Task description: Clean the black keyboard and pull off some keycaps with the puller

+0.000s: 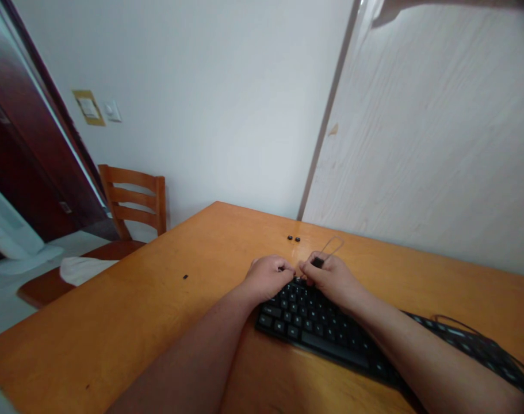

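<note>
A black keyboard [317, 322] lies on the wooden table, its top-left corner under both hands. My left hand [270, 277] rests at that corner with thumb and forefinger pinched together by the upper keys; a bit of black shows at the fingers, too small to name. Beside it, my right hand [331, 276] is closed around a wire keycap puller [317, 262] with a black handle, its thin wire loop sticking up past the knuckles. Two loose black keycaps [293, 238] sit beyond the hands. The fingertips hide the keys they touch.
Another small black piece [185, 277] lies on the wooden table [218, 241] to the left. A black cable [464, 326] curves behind the keyboard's right end. A wooden chair [134, 198] stands past the left edge, and a wall [227, 115] borders the far side.
</note>
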A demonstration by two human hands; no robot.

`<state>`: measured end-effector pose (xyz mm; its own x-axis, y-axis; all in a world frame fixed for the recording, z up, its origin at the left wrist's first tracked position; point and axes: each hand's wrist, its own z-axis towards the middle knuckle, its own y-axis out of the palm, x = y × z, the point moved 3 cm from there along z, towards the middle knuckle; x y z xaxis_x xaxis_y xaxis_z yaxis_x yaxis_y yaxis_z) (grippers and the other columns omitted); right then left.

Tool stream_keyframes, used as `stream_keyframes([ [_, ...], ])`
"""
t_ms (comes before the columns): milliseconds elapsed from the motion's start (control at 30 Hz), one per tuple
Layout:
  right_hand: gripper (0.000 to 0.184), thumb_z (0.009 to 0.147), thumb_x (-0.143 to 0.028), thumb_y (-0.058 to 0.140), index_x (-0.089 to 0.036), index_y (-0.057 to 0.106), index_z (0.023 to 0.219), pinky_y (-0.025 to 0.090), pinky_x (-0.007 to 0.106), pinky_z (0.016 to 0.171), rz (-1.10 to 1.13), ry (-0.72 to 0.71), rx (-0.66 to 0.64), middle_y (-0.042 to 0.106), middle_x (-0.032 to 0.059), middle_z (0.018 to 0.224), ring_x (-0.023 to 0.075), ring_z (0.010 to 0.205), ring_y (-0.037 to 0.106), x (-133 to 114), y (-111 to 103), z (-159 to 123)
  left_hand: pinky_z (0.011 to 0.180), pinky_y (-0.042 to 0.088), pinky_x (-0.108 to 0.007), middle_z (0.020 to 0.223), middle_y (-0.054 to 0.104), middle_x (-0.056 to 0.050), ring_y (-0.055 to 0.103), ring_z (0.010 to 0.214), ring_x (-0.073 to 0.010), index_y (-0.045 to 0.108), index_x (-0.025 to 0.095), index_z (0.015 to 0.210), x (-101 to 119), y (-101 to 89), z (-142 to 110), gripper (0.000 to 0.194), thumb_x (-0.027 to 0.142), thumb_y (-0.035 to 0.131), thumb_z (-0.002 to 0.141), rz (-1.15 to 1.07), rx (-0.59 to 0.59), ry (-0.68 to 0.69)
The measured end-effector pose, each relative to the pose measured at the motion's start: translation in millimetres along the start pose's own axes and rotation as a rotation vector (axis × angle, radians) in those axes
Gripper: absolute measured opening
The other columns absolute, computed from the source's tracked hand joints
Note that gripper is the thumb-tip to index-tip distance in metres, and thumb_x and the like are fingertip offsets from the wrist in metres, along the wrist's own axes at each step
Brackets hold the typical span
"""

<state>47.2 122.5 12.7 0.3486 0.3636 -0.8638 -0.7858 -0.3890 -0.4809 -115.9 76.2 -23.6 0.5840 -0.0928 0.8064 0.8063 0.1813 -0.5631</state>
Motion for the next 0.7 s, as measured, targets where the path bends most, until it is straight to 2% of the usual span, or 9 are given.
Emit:
stream_keyframes([
  [333, 0.018, 0.08, -0.034, 0.06, -0.02, 0.057, 0.07, 0.039, 0.027, 0.059, -0.093, -0.089, -0.055, 0.058, -0.0016, 0.064, 0.0148, 0.061, 0.052, 2.0, 5.0, 0.5, 0.071, 0.045, -0.024, 0.082, 0.074, -0.001, 0.063, 0.079, -0.0192, 0.076, 0.023, 0.078, -3.8, 1.5, 3.2, 0.022, 0.033, 0.057, 0.081, 0.07, 0.011, 0.047],
  [700, 0.03, 0.087, -0.044, 0.057, -0.02, 0.059, 0.07, 0.038, 0.027, 0.057, -0.261, -0.149, -0.091, 0.059, -0.001, 0.064, 0.016, 0.063, 0.055, 2.7, 7.1, 3.0, 0.073, 0.045, -0.026, 0.086, 0.074, -0.001, 0.064, 0.083, -0.02, 0.076, 0.026, 0.083, -5.5, 2.6, 4.0, 0.023, 0.034, 0.054, 0.082, 0.089, 0.009, 0.074],
])
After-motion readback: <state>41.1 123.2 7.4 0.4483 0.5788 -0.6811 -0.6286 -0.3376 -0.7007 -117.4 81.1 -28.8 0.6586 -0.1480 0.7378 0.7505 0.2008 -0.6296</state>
